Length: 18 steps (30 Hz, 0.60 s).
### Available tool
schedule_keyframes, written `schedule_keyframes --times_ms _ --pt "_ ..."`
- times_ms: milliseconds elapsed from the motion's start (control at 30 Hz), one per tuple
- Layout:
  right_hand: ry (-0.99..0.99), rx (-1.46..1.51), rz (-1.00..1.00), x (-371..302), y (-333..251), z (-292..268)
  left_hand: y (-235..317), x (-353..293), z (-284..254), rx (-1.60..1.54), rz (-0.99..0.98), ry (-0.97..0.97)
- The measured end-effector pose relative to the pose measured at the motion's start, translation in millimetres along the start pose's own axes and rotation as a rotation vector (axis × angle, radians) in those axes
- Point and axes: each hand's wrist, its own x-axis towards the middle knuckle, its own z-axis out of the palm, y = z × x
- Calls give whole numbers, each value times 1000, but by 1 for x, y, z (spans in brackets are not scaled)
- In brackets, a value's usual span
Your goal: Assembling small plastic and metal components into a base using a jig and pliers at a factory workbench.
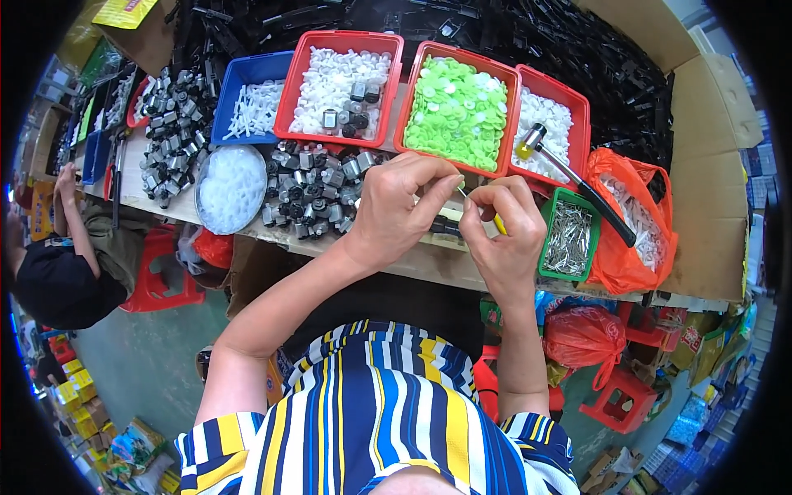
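Note:
My left hand (pixel 400 202) and my right hand (pixel 507 235) meet over the bench edge, both closed in a pinch with fingertips almost touching. Between them a small green piece (pixel 460 186) and a thin pin show; the fingers hide most of both. Just beyond lies a red tray of bright green plastic gears (pixel 458 111). Beside my right hand sits a green box (pixel 544 262) filled with metal pins (pixel 571 235). A yellow-handled tool (pixel 499 224) partly shows behind my right fingers. Small grey motors (pixel 313 186) are heaped to the left of my left hand.
A hammer (pixel 586 191) leans across the right red tray (pixel 577 157) toward an orange bag of white parts (pixel 635 223). Leftward are a red tray of white parts (pixel 342 82), a blue tray (pixel 227 99) and a clear round container (pixel 231 190). Another person (pixel 70 264) sits far left.

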Motion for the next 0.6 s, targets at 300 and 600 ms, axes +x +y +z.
schedule_keyframes --times_ms 300,600 --pt "67 -80 -31 -6 -4 7 -3 -11 -1 -26 43 24" --pt "29 172 93 -13 3 6 -1 -15 6 163 329 55"
